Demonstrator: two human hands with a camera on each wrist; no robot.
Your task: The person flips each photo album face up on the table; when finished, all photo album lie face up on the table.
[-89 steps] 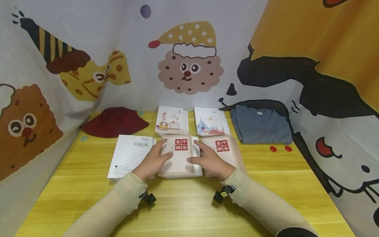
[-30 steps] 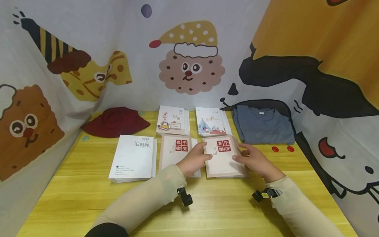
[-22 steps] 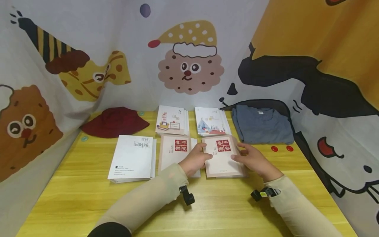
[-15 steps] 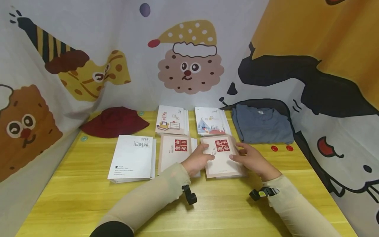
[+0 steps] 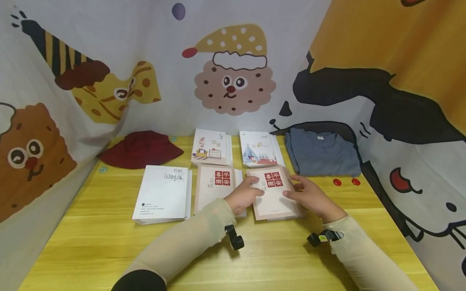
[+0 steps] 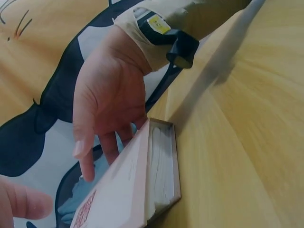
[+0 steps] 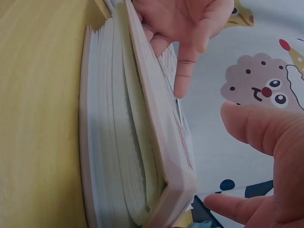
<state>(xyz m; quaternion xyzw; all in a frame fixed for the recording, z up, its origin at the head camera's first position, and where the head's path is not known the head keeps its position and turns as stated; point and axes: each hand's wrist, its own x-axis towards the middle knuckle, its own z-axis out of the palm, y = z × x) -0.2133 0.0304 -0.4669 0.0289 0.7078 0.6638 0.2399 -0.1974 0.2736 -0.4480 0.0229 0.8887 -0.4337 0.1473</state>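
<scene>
A pale pink photo album or thick book (image 5: 274, 202) with red square characters lies at the front right of the group. My left hand (image 5: 243, 196) is at its left edge, thumb over the cover. At its right edge, my right hand (image 5: 312, 197) has its fingers spread. The left wrist view shows the right hand (image 6: 111, 95) with loosely extended fingers beside the pink book (image 6: 118, 190). In the right wrist view, the left hand (image 7: 187, 28) has straight fingers along the far side; the pink book's (image 7: 156, 109) pages fan slightly under its cover.
A similar pink book (image 5: 211, 198) and a white book (image 5: 162, 198) lie to the left. Behind stand two illustrated white books (image 5: 211, 147), (image 5: 257, 149). A dark red hat (image 5: 142, 149) is at back left, a folded grey-blue shirt (image 5: 322, 153) at back right.
Both hands have moved right from the middle pink book to the right-hand one. That book now sits straighter, and in the last half second it shifts only slightly.
</scene>
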